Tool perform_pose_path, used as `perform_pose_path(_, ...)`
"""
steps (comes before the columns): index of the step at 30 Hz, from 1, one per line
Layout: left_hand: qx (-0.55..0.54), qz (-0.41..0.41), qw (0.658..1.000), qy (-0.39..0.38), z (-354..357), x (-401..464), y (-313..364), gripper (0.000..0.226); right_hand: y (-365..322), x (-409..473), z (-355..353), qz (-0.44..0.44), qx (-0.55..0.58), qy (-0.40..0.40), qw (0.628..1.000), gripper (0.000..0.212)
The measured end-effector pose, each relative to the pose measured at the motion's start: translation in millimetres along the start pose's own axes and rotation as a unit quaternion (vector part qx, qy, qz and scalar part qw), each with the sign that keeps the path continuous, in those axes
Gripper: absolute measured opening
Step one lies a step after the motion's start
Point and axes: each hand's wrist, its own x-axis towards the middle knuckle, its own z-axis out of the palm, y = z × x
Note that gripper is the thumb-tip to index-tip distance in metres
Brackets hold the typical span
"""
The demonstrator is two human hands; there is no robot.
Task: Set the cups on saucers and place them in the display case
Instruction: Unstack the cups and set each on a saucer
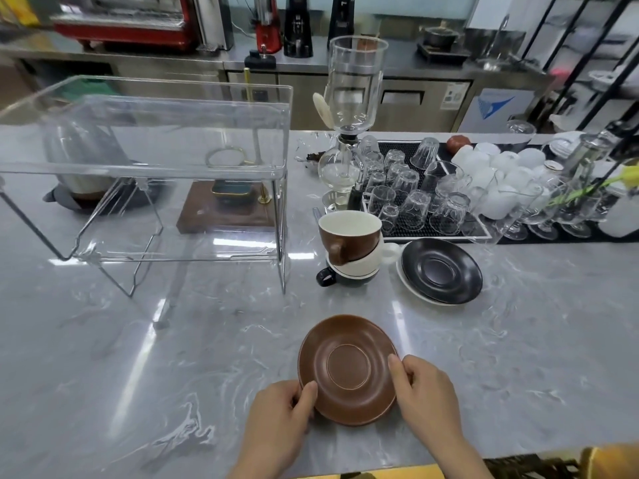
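A brown saucer [347,369] lies low over the grey marble counter near the front edge. My left hand [281,414] grips its left rim and my right hand [423,388] grips its right rim. Farther back stands a stack of three cups: a brown cup [347,233] on top, a white cup [363,259] under it, a black cup [340,276] at the bottom. To the right of the stack a black saucer [441,271] rests on a white saucer [411,288]. The clear acrylic display case [145,167] stands at the left, its front open.
A glass siphon coffee maker [351,122] stands behind the cup stack. A black mat [411,188] at the back right holds several upturned glasses and white cups. A wooden board [224,210] and a kettle [81,157] show through the case.
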Motion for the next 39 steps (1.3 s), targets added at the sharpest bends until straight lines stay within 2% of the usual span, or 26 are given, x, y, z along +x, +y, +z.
perform_pose_path(16,0.023,0.007,1.0,0.017,1.1,-2.0,-2.2,0.05,-4.8,-3.7,-1.1,0.006,-0.047,-0.01,0.999,0.054)
perform_pose_path(29,-0.035,-0.001,0.998,-0.042,-5.6,4.5,-2.6,0.055,-3.5,3.1,-4.1,0.003,-0.074,-0.044,0.996,0.054)
perform_pose_path(39,-0.046,0.003,0.997,-0.056,-8.3,3.6,-3.4,0.054,-7.7,0.7,-7.0,0.005,-0.074,-0.053,0.996,0.053)
